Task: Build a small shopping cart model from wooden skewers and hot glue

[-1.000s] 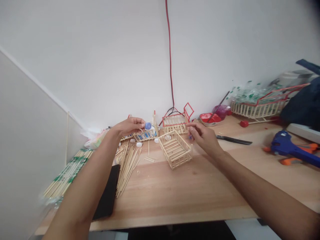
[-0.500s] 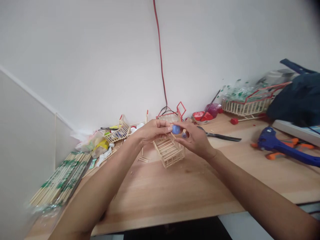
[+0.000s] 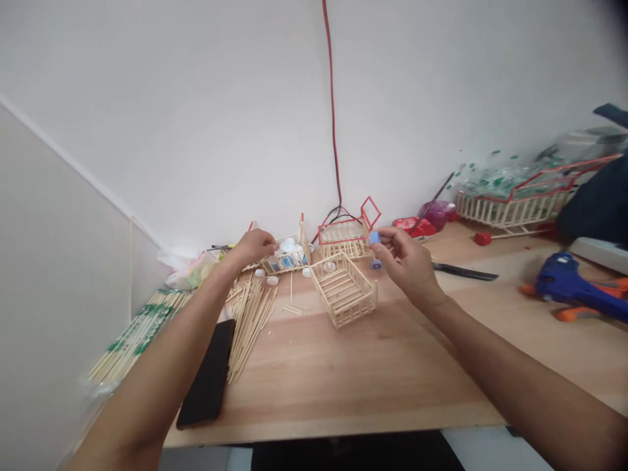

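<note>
My right hand (image 3: 405,265) pinches a small blue bottle cap (image 3: 375,238) between thumb and fingers. Below it is another small blue round piece (image 3: 375,264). To its left, a small basket frame of thin wooden sticks (image 3: 343,288) rests on the table, untouched. My left hand (image 3: 255,250) is over the left end of a stick cart (image 3: 287,263) with blue and white pieces in it. Its fingers are curled together, and whatever is between them is hidden. White round caps (image 3: 272,280) lie just in front of that cart.
Loose sticks (image 3: 250,327) and a black phone (image 3: 209,376) lie at the left, beside packaged sticks (image 3: 137,333). A red-trimmed cart (image 3: 343,239) stands by the wall. Black scissors (image 3: 466,271), a blue glue gun (image 3: 564,278) and a larger stick cart (image 3: 520,209) are at the right.
My hands have parted: the left has moved left to the cart of blue and white pieces, the right slightly right with the blue bottle cap. The view has shifted left.
</note>
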Available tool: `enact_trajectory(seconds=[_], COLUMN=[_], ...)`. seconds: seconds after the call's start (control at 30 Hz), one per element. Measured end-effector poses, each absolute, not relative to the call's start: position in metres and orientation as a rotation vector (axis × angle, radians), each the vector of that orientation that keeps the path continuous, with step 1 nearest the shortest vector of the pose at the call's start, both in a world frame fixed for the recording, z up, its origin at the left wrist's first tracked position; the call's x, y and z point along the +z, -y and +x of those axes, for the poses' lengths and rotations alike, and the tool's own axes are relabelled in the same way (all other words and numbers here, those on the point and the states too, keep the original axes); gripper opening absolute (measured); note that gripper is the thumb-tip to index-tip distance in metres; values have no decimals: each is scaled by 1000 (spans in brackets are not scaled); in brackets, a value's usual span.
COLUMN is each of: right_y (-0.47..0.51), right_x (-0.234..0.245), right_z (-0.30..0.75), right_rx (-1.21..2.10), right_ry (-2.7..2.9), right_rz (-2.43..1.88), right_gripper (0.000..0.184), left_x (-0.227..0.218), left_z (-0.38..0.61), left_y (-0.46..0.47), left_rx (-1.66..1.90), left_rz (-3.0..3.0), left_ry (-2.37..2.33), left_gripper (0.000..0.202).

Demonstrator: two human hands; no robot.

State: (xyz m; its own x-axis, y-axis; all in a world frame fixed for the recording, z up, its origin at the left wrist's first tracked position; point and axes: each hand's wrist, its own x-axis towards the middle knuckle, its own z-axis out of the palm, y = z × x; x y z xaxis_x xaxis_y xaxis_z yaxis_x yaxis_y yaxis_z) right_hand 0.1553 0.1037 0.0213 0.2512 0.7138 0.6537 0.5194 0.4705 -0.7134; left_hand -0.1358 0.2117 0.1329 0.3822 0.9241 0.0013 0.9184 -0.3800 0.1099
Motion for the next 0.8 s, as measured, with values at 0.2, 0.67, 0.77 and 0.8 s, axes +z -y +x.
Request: enact_trajectory(seconds=[0.2,0.67,0.77,0.8], right_y=[-106,-111,-111,-111], right_x=[17,12,13,13], right_z=[155,158,158,158], right_rx=[204,266,260,258], right_ry=[1435,1423,1428,1430], right_rz=[-1181,-1161,-1177,-1175], right_gripper=[32,30,30,30], left_x=[117,118,116,116], left_z=[-141,-118,-114,-114], left_y=[-225,-265,-264,-263], left_rx=[-65,-256,-246,-246], left_rz=[2538,2357,2375,2379], left_ry=[-1679,-1572,-1604,-1612], left_gripper=[17,21,15,14])
